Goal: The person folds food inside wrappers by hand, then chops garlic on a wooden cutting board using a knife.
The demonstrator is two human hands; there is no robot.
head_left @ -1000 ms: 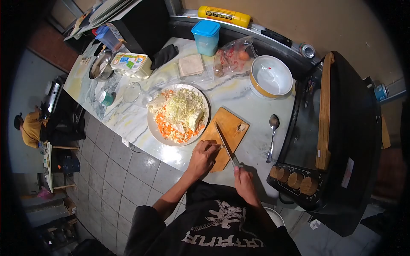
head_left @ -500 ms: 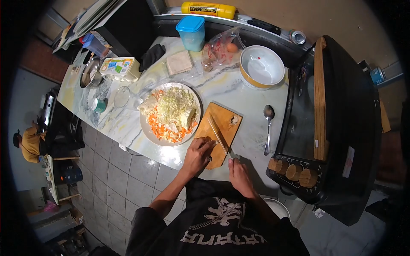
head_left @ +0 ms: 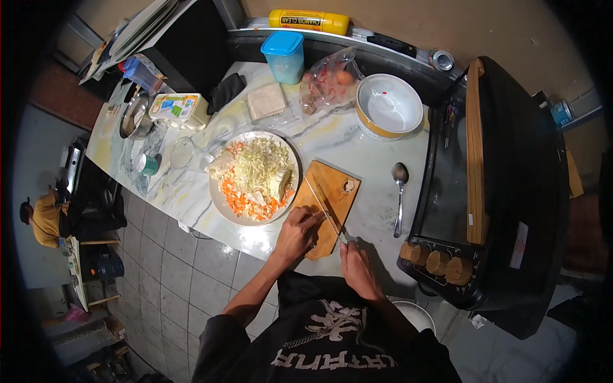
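Observation:
My left hand (head_left: 298, 235) is on the lower left of a wooden cutting board (head_left: 343, 199), fingers curled and pressed together at the knife blade. A small pale bit shows at its fingertips, but what it is stays mostly hidden. My right hand (head_left: 357, 265) is closed round the handle of a knife (head_left: 324, 209), whose blade slants up and left across the board. Left of the board, a large plate (head_left: 220, 203) is heaped with shredded cabbage (head_left: 258, 163) and diced carrot (head_left: 239, 201).
Right of the board lie a metal spoon (head_left: 399, 198) and a black oven (head_left: 504, 185). Behind are a yellow bowl (head_left: 389, 105), a plastic bag with an egg (head_left: 329, 83) and a blue-lidded container (head_left: 283, 60). Another person (head_left: 48, 217) sits far left.
The view has shifted slightly, so the counter sits a little lower. The knife stays over the board beside my left fingers, its tip slightly farther left.

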